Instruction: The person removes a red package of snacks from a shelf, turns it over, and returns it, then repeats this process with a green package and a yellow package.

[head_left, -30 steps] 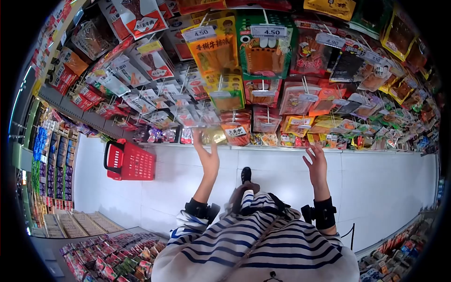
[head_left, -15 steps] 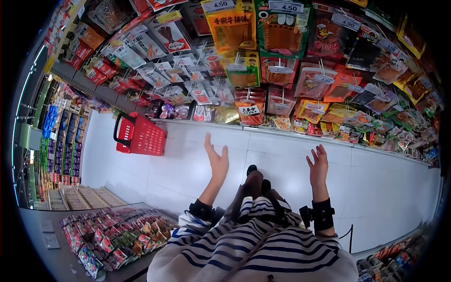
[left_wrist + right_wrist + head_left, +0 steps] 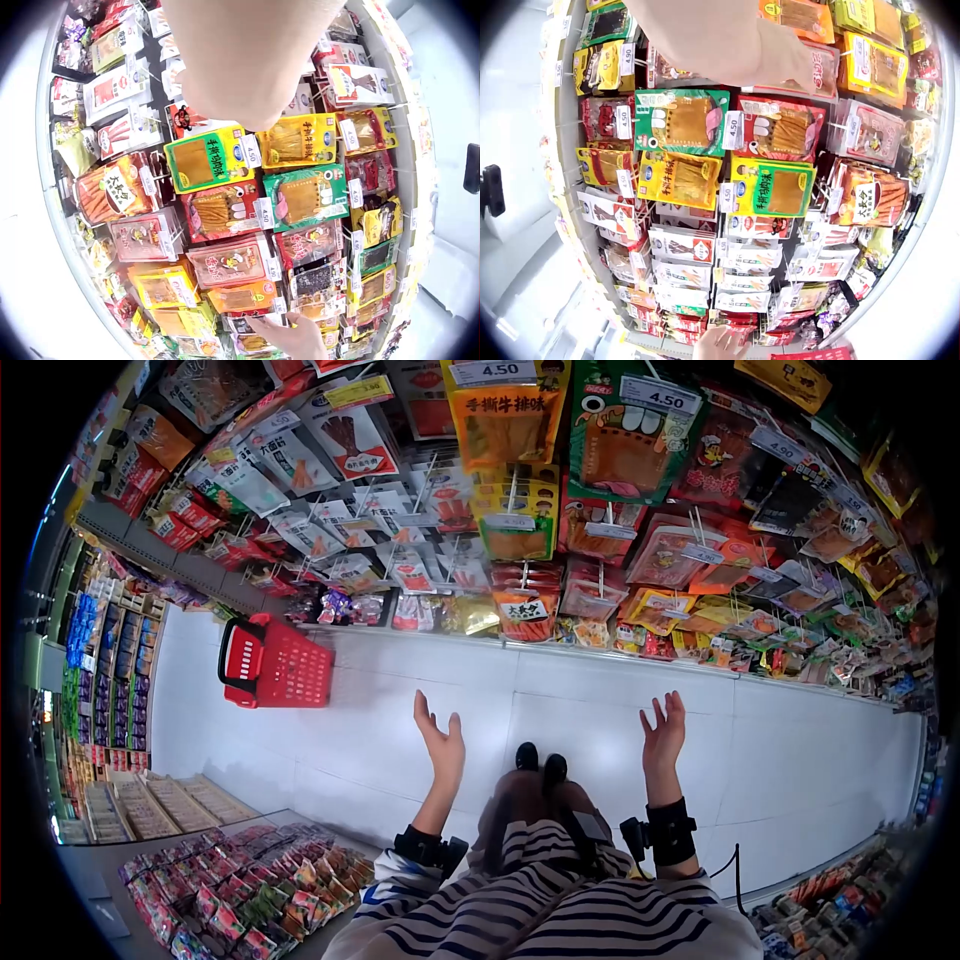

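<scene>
My left hand point(image 3: 440, 745) is held out over the pale floor, thumb apart from the fingers, with nothing in it. Level with it on the other side, my right hand point(image 3: 663, 740) is raised with its fingers spread, also holding nothing. Both are apart from the rack of hanging snack packets in front of me. Nearest ahead hang orange packets point(image 3: 525, 615), a yellow packet point(image 3: 505, 420) and a green packet point(image 3: 630, 445) with price tags of 4.50. Up close, the left wrist view shows a green-and-yellow packet point(image 3: 206, 159) and a red packet point(image 3: 221, 214).
A red shopping basket point(image 3: 295, 670) with a black handle stands on the floor to the left, close to the rack's lower edge. Behind on the left, a grey stand point(image 3: 90, 860) bears many small packets point(image 3: 240, 900). More stocked shelves point(image 3: 110, 690) line the far left.
My left hand has drawn back from the lower packets to over the floor. The right hand stays raised, slightly farther from the rack. My feet now stand side by side.
</scene>
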Demonstrator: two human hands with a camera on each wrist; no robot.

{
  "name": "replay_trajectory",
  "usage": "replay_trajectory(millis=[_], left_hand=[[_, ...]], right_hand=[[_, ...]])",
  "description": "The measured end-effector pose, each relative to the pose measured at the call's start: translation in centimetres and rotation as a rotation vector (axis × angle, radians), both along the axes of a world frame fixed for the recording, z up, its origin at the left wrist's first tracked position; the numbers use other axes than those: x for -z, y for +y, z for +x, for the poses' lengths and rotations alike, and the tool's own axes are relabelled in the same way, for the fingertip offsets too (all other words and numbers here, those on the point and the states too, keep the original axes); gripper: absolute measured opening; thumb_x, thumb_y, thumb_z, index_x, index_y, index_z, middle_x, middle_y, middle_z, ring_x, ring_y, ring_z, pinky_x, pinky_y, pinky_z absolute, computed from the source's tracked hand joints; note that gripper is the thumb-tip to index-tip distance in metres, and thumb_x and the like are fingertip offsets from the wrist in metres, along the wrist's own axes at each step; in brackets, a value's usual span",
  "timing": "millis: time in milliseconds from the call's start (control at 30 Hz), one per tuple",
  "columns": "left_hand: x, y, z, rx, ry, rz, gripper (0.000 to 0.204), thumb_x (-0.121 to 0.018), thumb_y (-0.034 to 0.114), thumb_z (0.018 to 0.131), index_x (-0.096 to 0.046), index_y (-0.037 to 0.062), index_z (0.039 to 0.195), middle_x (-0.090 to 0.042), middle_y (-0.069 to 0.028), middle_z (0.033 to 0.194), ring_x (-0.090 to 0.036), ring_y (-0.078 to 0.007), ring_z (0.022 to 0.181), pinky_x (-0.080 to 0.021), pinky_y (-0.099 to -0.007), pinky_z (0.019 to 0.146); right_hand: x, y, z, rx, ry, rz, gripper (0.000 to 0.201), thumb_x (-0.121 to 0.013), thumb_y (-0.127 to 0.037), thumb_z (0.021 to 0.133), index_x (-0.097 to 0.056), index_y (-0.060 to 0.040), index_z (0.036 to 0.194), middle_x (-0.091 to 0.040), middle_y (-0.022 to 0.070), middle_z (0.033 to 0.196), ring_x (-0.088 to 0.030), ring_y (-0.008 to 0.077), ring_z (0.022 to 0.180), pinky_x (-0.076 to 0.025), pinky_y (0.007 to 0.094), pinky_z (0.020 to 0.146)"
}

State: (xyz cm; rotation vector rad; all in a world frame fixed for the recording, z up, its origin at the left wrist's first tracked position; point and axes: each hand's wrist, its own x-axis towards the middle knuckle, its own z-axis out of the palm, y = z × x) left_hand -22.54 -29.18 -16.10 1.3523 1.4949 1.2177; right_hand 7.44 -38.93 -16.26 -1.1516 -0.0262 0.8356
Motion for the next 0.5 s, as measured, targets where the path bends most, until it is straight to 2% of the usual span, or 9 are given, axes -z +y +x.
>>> replay_trajectory(millis=[67,100,133,200,233,300,500], left_hand=[[1.3,0.4,-0.1,0.029,-0.049,-0.036,0.059,-0.044,-0.004,0.076,-0.018,0.0030,0.129,-0.023,-0.0140,0.132,-0.020,-0.0256,0.125,-0.018,-0.0379,0.101],[2.3,0.6,0.0,0.033,-0.121,0.000,0.051,-0.041,-0.006,0.078,-0.023,0.0025,0.125,-0.034,-0.0150,0.125,-0.032,-0.0245,0.119,-0.025,-0.0353,0.098],[3.3,1.0,0.1,0.073,-0.206,-0.012,0.048,-0.040,-0.004,0.080,-0.025,0.0032,0.124,-0.036,-0.0147,0.123,-0.036,-0.0238,0.116,-0.028,-0.0343,0.095],[5.4,1.7,0.5,0.153,-0.374,-0.045,0.040,-0.038,-0.001,0.084,-0.027,0.0044,0.122,-0.041,-0.0141,0.119,-0.044,-0.0223,0.109,-0.034,-0.0322,0.091],[5.9,2.1,1.0,0.155,-0.320,-0.038,0.036,-0.037,0.002,0.085,-0.029,0.0045,0.120,-0.044,-0.0137,0.115,-0.049,-0.0199,0.100,-0.039,-0.0284,0.084],[7.6,2.9,2.0,0.192,-0.337,-0.075,0.036,-0.036,0.001,0.085,-0.028,0.0046,0.120,-0.044,-0.0134,0.113,-0.049,-0.0196,0.100,-0.039,-0.0281,0.083],[11.8,5.2,4.6,0.260,-0.393,-0.187,0.036,-0.036,0.001,0.085,-0.028,0.0047,0.120,-0.046,-0.0111,0.111,-0.051,-0.0188,0.096,-0.039,-0.0281,0.082]], right_hand=[[1.0,0.5,-1.5,-0.112,0.023,0.002,0.042,-0.040,-0.027,0.084,-0.036,-0.0048,0.120,-0.038,0.0119,0.122,-0.039,0.0259,0.111,-0.034,0.0412,0.091],[1.5,0.5,-2.2,-0.204,0.073,0.006,0.036,-0.041,-0.027,0.084,-0.042,-0.0046,0.113,-0.044,0.0103,0.112,-0.044,0.0234,0.103,-0.037,0.0378,0.086],[2.2,0.5,-2.9,-0.297,0.122,0.010,0.032,-0.041,-0.027,0.083,-0.048,-0.0043,0.105,-0.051,0.0087,0.101,-0.049,0.0210,0.094,-0.040,0.0344,0.081],[4.1,1.0,-4.8,-0.253,0.113,-0.160,0.026,-0.042,-0.026,0.083,-0.052,-0.0046,0.093,-0.053,0.0054,0.087,-0.050,0.0167,0.082,-0.041,0.0303,0.073],[4.7,1.2,-5.6,-0.259,0.134,-0.188,0.025,-0.042,-0.025,0.082,-0.052,-0.0045,0.092,-0.052,0.0052,0.086,-0.050,0.0163,0.081,-0.041,0.0298,0.072],[6.3,1.5,-6.8,-0.288,0.161,-0.270,0.020,-0.045,-0.023,0.081,-0.052,-0.0068,0.090,-0.051,0.0033,0.083,-0.050,0.0156,0.079,-0.040,0.0300,0.072],[10.8,4.1,-8.2,-0.352,0.204,-0.337,0.020,-0.046,-0.022,0.082,-0.051,-0.0056,0.091,-0.054,0.0061,0.088,-0.053,0.0177,0.081,-0.042,0.0306,0.073]])
